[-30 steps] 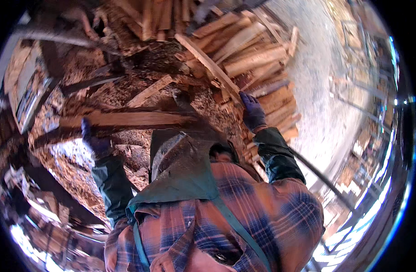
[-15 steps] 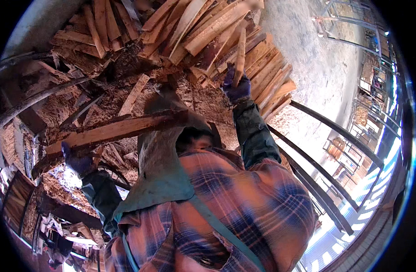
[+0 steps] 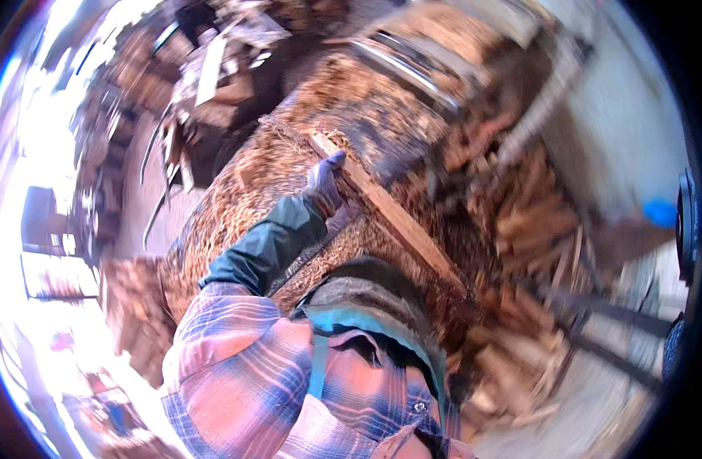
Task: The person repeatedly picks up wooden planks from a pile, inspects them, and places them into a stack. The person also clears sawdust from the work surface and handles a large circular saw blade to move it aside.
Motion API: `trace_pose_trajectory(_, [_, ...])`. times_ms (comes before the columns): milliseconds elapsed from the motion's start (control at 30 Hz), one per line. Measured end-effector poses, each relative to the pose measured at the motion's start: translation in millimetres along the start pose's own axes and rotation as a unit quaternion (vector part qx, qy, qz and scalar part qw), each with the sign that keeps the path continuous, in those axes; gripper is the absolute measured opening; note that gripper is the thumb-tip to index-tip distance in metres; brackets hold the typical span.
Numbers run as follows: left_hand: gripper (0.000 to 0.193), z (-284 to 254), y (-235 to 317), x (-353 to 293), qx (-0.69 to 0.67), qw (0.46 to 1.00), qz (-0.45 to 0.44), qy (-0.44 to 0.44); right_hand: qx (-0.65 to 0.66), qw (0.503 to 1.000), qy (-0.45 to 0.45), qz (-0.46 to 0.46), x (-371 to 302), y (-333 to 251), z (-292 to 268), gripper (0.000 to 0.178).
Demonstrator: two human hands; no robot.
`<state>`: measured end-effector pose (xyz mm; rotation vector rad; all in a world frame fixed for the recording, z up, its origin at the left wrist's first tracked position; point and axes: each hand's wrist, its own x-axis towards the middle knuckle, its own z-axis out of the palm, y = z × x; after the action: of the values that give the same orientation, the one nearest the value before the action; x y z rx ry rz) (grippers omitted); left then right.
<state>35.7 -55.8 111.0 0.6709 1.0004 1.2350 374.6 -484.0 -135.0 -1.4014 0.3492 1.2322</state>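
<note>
My left hand [image 3: 325, 183], in a purple-blue glove, is closed around a long rough strip of wood [image 3: 397, 214]. The strip has a pale sawn face and dark, bark-like edges. It slants from the upper middle of the view down to the right, in front of my apron [image 3: 381, 310]. My thumb lies on its upper face, and the other fingers are mostly hidden behind it. My right hand does not show. Beneath the strip spreads a heap of wood shavings [image 3: 236, 199].
Blurred stacks of split wood [image 3: 527, 222] lie to the right. Dark metal bars [image 3: 611, 310] jut out beside them. Offcuts [image 3: 221, 80] are piled at the far left, and a metal-edged frame [image 3: 408, 73] stands at the far side. A blue object [image 3: 659, 213] is near the right edge.
The view has swung left, over the shavings heap. My left hand has carried the long strip along with it. My right hand, which held a narrow wood piece, has left the view.
</note>
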Motion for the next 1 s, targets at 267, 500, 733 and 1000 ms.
trace_pose_trajectory(267, [0.057, -357, 290, 136, -0.119, 0.938, 0.319, 0.065, -0.216, 0.976, -0.031, -0.004, -23, -6, 75, 0.03])
trace_pose_trajectory(500, [0.014, -184, 6, 136, -0.002, 0.982, -0.18, -0.053, -0.324, 0.942, 0.034, -0.076, -114, -9, 110, 0.028])
trace_pose_trajectory(733, [0.085, -53, -86, 11, 0.027, 0.828, -0.331, -0.452, -0.691, 0.611, -0.147, -0.358, -149, -11, 209, 0.026])
trace_pose_trajectory(1000, [0.065, -83, -49, 6, -0.116, 0.958, -0.148, -0.219, -0.55, 0.781, -0.159, -0.248, -162, 5, 421, 0.025])
